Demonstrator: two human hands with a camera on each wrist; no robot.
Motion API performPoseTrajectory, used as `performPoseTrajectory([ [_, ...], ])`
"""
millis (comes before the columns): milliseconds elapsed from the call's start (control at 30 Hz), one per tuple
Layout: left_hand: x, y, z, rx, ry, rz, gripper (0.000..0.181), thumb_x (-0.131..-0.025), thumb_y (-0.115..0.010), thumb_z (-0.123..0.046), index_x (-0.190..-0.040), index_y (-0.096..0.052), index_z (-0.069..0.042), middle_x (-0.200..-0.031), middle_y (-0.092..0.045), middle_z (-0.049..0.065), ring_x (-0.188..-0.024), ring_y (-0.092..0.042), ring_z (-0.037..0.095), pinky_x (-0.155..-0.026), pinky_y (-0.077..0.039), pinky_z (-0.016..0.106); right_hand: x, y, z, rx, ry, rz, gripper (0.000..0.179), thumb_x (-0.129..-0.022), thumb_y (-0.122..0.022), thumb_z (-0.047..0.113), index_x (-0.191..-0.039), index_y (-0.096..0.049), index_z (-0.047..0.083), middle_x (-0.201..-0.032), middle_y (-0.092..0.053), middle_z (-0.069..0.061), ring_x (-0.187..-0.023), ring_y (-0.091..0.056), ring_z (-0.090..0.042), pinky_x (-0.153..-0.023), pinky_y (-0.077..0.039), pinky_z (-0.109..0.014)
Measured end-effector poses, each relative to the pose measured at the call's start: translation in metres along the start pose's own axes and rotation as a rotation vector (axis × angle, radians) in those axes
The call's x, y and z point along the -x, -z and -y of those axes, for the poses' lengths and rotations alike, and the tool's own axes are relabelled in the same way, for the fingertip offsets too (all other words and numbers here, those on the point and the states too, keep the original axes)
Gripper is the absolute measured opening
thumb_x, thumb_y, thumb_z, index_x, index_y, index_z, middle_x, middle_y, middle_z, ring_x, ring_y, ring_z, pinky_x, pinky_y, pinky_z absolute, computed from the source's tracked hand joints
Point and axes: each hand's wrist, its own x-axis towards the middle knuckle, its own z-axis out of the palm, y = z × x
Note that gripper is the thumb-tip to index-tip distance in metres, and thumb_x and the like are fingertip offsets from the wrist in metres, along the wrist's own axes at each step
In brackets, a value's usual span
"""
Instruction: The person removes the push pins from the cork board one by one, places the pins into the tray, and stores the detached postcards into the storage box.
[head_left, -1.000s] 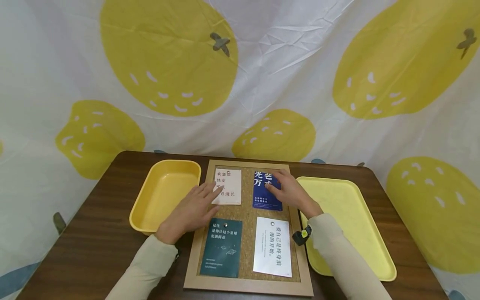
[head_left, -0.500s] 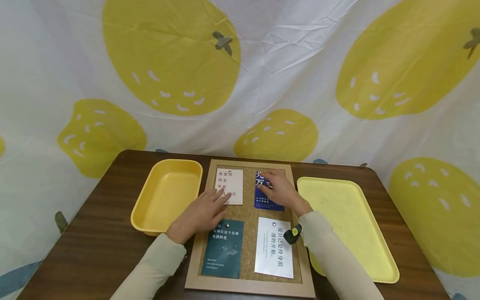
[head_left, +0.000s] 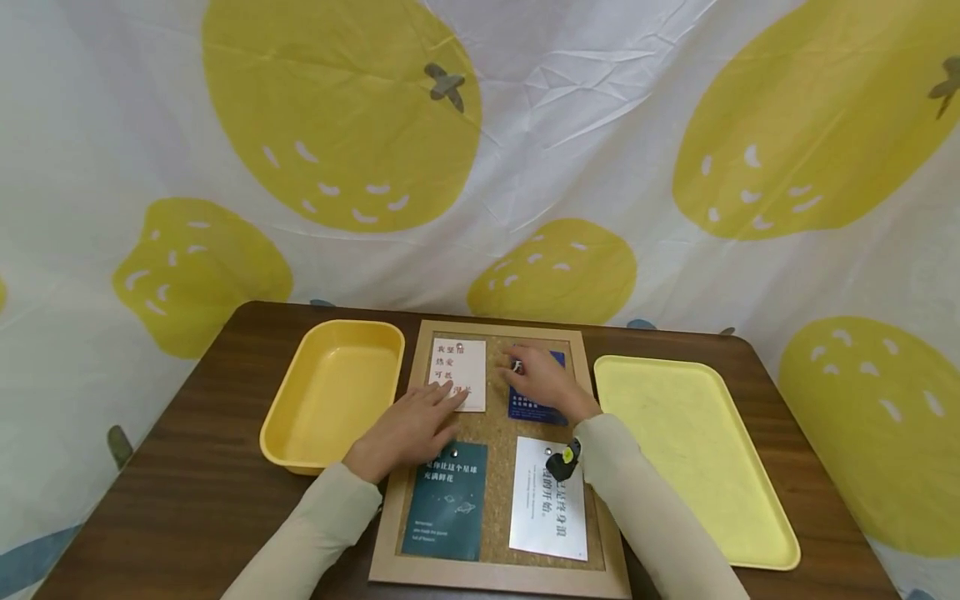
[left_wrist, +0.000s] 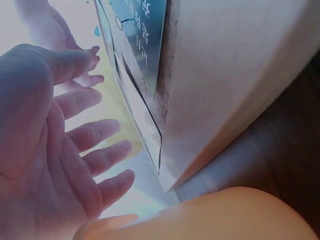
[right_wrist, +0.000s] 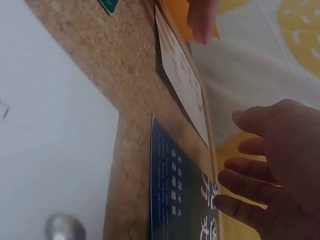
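Observation:
A wood-framed cork board [head_left: 498,475] lies on the table with several printed cards. My left hand [head_left: 412,423] hovers over the lower part of the pale card [head_left: 467,363] at upper left; in the left wrist view its fingers [left_wrist: 95,132] are spread and hold nothing. My right hand [head_left: 542,377] is above the blue card [head_left: 534,410], covering much of it, its fingers [right_wrist: 245,185] loosely bent around nothing. Below are a dark green card [head_left: 448,521] and a white card [head_left: 536,525]. Silver pins show on the pale, green and white cards; the blue card's top is partly hidden.
To the left of the board stands a deep yellow-orange bin [head_left: 337,392]. A flat pale yellow tray [head_left: 690,442] lies to its right, partly under my right sleeve. Behind the dark wooden table [head_left: 195,467] hangs a fruit-patterned cloth [head_left: 360,258].
My right hand has shifted left across the blue card, and its wrist now overlaps the white card. The left hand has moved slightly right. The cards stay in place.

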Motion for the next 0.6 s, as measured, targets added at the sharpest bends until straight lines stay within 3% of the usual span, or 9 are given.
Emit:
performPoseTrajectory([
  [100,-0.001,0.000,0.000,-0.002,0.001,0.015,0.055,-0.093,-0.046,-0.038,-0.142,-0.032,-0.018,-0.146,-0.030,0.010,-0.133,-0.027,0.030,-0.108,-0.021,0.046,-0.005,-0.002,0.003,-0.007,0.020,0.001,0.029,-0.087,-0.060,0.015,-0.111,-0.061,-0.001,-0.087,-0.060,-0.007,-0.072,-0.055,-0.016,-0.065,-0.048,-0.033],
  [300,-0.003,-0.001,-0.001,-0.006,0.012,0.043,0.054,-0.094,-0.043,-0.040,-0.142,-0.032,-0.019,-0.146,-0.029,0.009,-0.133,-0.027,0.030,-0.108,-0.021,0.046,-0.014,-0.007,0.008,-0.034,-0.036,0.046,0.028,-0.088,-0.058,0.019,-0.110,-0.062,0.002,-0.102,-0.062,-0.012,-0.088,-0.060,-0.022,-0.075,-0.051,-0.038],
  [600,-0.004,0.002,-0.002,-0.023,0.019,0.072,0.054,-0.094,-0.043,-0.041,-0.142,-0.032,-0.020,-0.146,-0.029,0.010,-0.133,-0.027,0.031,-0.107,-0.023,0.048,-0.027,-0.016,0.011,-0.068,-0.075,0.029,0.038,-0.088,-0.059,0.020,-0.121,-0.056,0.001,-0.100,-0.059,-0.010,-0.085,-0.058,-0.019,-0.073,-0.050,-0.035],
])
